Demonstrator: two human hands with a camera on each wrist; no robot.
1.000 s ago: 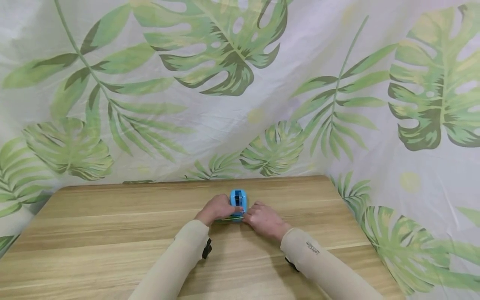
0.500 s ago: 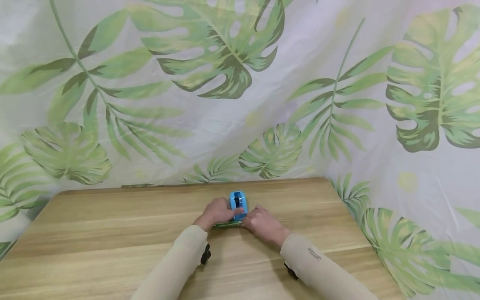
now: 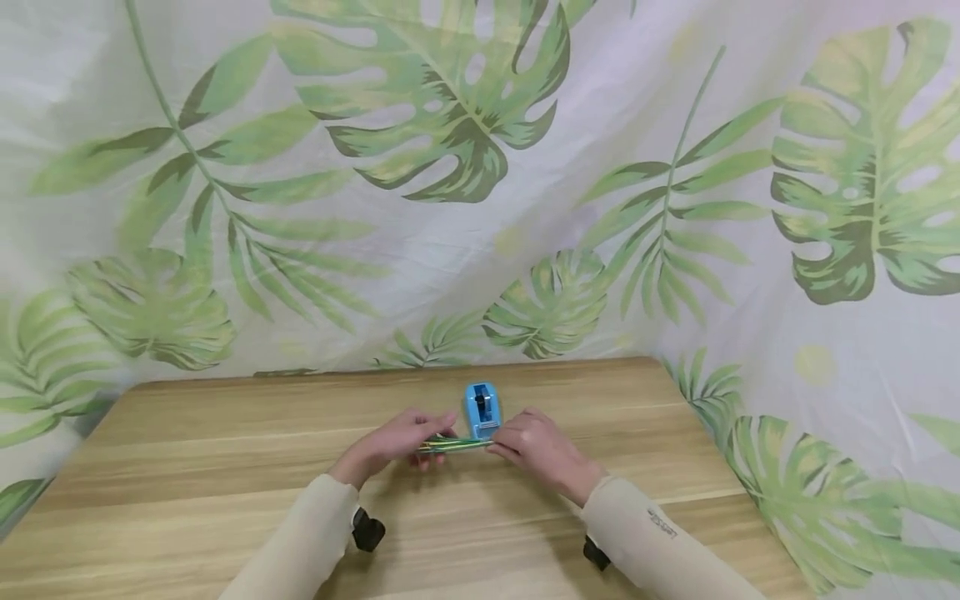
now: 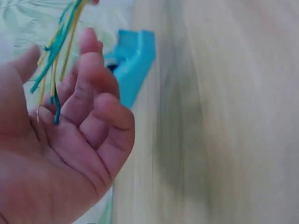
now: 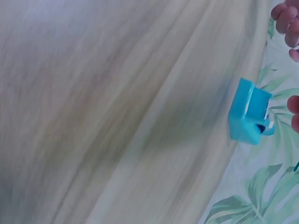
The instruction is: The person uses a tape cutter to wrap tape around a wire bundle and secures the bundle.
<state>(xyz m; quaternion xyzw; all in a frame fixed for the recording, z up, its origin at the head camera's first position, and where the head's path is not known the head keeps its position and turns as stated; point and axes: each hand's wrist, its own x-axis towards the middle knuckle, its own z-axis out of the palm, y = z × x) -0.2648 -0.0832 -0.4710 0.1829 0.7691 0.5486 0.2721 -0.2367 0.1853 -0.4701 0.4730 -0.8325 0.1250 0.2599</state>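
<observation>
A thin bundle of green and yellow wires (image 3: 453,445) spans the gap between my hands. My right hand (image 3: 542,448) pinches its right end. Around the loose left ends is my left hand (image 3: 397,442), thumb and fingers apart. The left wrist view has the wire tips (image 4: 53,70) hanging in front of the palm of the left hand (image 4: 70,149), whose fingers are relaxed and bent. Just behind the wires stands a blue tape dispenser (image 3: 472,410) on the table. In the right wrist view, fingers (image 5: 286,24) show only at the right edge, beside the dispenser (image 5: 242,116).
The wood-grain table (image 3: 247,467) reaches back to a hanging white cloth (image 3: 420,250) with green leaf prints. Another stretch of this cloth hangs along the right side. Black wrist cameras (image 3: 367,530) sit under both sleeves.
My left hand has come off the tape dispenser and shifted left, to the wires' left ends. My right hand still pinches the bundle, beside the dispenser.
</observation>
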